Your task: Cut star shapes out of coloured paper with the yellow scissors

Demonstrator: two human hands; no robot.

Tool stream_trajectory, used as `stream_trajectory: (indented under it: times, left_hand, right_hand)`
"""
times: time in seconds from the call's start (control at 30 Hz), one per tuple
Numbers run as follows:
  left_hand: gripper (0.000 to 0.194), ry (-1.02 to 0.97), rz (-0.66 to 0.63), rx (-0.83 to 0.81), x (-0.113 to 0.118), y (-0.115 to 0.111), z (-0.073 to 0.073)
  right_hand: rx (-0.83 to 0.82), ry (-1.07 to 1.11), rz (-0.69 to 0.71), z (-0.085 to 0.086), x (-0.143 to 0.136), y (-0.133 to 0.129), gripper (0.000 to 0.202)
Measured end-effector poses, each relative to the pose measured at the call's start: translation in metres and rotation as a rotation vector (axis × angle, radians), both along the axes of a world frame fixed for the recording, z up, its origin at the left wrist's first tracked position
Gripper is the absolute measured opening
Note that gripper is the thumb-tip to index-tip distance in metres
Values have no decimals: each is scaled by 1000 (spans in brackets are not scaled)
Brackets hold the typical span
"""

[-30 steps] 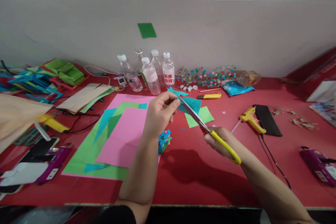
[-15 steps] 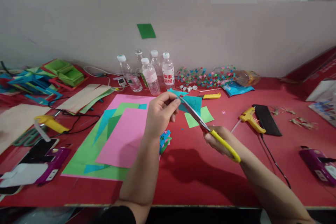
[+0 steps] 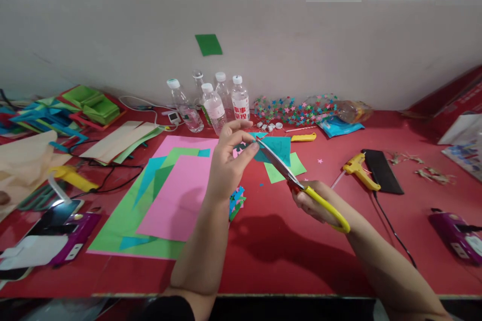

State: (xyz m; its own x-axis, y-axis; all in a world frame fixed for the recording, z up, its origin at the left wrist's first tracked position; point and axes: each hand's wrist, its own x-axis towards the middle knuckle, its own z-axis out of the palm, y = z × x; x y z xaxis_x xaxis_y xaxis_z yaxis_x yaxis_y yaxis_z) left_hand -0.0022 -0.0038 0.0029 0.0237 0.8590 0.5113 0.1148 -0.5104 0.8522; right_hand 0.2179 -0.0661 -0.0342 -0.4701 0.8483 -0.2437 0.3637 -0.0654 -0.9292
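Note:
My left hand (image 3: 234, 158) pinches a corner of a teal piece of paper (image 3: 280, 150) between thumb and index finger, its other fingers loosely lifted. In my right hand (image 3: 314, 203) are yellow-handled scissors (image 3: 327, 205), my fingers around the handles. Their metal blades point up and left and meet the paper close to my left fingertips. A light green paper square (image 3: 295, 168) lies on the table beneath the teal paper. Several small cut paper bits (image 3: 236, 201) lie beside my left forearm, near a pink sheet (image 3: 175, 198) on top of green and blue sheets.
Several plastic bottles (image 3: 241, 98) stand by the wall, beside a clear bottle filled with paper stars (image 3: 297, 110). A yellow utility knife (image 3: 303, 137) lies farther back. Yellow glue guns lie on both sides, the right one (image 3: 359, 170) beside a black phone. A person's fingertips (image 3: 3, 198) show at the left edge.
My left hand's outer fingers have lifted and opened, while thumb and index stay at the paper. The scissors have tilted slightly. At far left, the beige sheet has been moved and crumpled.

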Motion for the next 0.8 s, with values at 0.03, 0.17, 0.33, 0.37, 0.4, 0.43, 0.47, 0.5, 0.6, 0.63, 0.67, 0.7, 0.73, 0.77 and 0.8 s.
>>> stream_trajectory:
  times: [0.03, 0.17, 0.33, 0.37, 0.4, 0.43, 0.47, 0.5, 0.6, 0.63, 0.67, 0.7, 0.73, 0.77, 0.8]
  left_hand:
    - [9, -18, -10, -11, 0, 0, 0]
    - [9, -92, -32, -58, 3, 1, 2]
    - [11, -99, -29, -50, 6, -2, 1]
    - [11, -103, -40, -52, 6, -2, 0]
    - [11, -109, -53, -57, 7, -3, 0]
    - [11, -114, -66, -63, 7, -3, 0]
    - [12, -115, -76, -68, 7, -3, 0]
    - [12, -113, -82, -68, 7, -4, 0]
    - [13, -86, -101, -66, 4, -4, 1]
    - [13, -73, -110, -74, 2, -4, 2]
    - [12, -61, -119, -86, 0, -4, 3]
    - [12, -52, -124, -100, -1, -4, 5]
    - [12, -44, -128, -112, -3, -5, 6]
    - [12, -38, -127, -119, -5, -5, 7]
    - [12, -31, -124, -121, -6, -5, 8]
  right_hand:
    - [16, 4, 8, 0, -1, 0, 57]
    - [51, 40, 5, 2, -3, 0, 60]
    - [28, 57, 15, -1, -2, -3, 59]
    - [26, 66, 12, -1, -2, -3, 58]
    - [27, 72, 13, -2, -1, -3, 58]
    - [32, 72, 18, -2, 0, -3, 57]
    - [41, 65, 29, -2, 1, -2, 56]
    - [56, 53, 44, -2, 2, -2, 55]
    - [124, 22, 95, 1, 6, 1, 54]
    - [142, 13, 105, 1, 7, 2, 55]
    - [154, 5, 103, 2, 8, 2, 55]
    - [159, -4, 99, 2, 9, 2, 54]
    - [157, -10, 96, 2, 9, 2, 54]
    - [153, -15, 94, 2, 9, 2, 53]
    - [147, -22, 89, 1, 9, 2, 52]
